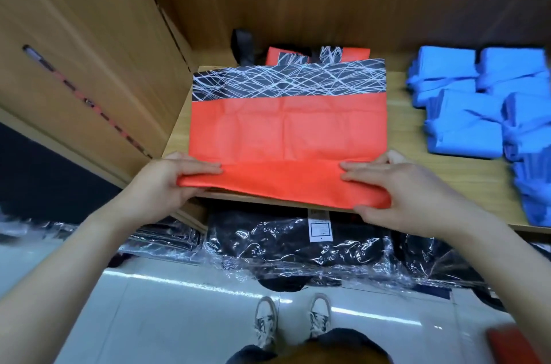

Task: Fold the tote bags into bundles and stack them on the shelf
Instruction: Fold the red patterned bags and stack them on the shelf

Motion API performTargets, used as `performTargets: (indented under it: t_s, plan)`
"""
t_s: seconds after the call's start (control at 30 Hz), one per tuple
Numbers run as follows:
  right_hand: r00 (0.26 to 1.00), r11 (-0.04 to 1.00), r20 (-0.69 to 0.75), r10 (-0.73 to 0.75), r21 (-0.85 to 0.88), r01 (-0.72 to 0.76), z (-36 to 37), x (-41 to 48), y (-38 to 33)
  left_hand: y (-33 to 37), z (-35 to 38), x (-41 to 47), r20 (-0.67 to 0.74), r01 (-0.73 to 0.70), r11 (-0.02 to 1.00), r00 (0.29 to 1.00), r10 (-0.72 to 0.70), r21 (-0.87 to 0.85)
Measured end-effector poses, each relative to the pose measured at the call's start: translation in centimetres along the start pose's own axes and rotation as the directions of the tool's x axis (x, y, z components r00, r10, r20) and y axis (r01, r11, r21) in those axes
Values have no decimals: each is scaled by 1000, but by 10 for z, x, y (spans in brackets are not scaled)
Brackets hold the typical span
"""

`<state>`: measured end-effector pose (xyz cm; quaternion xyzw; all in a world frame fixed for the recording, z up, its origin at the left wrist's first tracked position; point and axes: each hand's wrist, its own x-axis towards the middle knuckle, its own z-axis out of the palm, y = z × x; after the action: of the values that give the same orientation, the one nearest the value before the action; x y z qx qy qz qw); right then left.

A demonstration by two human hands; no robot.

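Set apart, the left hand and right hand each pinch the folded near edge of the flat orange-and-black fabric tote bag, best rolled away from them evenly, crease square

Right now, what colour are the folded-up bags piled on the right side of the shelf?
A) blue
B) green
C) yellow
A: the folded bundles lying on the shelf, to the right of the orange tote bag, are bright blue.
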<state>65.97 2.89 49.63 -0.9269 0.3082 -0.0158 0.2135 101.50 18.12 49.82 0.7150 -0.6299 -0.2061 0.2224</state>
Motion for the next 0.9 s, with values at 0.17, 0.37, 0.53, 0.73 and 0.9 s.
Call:
performTargets:
  t_s: [0.17, 0.37, 0.53, 0.73, 0.9]
  plan:
    - [999, 983, -19, 30, 184, -26, 2, -8, 5, 8, -7, 10, -32, 270, 830, 945, -326, -488]
    - [850, 654, -92, 519, 683, -326, 7, 4, -3, 11, 11, 17, -246, 320, 795, 834, -495, -515]
    - [692, 721, -292, 660, 505, -474, 17, 19, -16, 11, 21, 27, -427, 387, 915, 812, -397, -115]
    - [619, 721, -411, 669, 159, -674, 31, 28, -28, 8, 26, 30, -467, 381, 924, 824, -320, 39]
    - [645, 846, -576, 503, 172, -505, 41, 24, -26, 1, 31, 27, -427, 92, 931, 901, 73, 353]
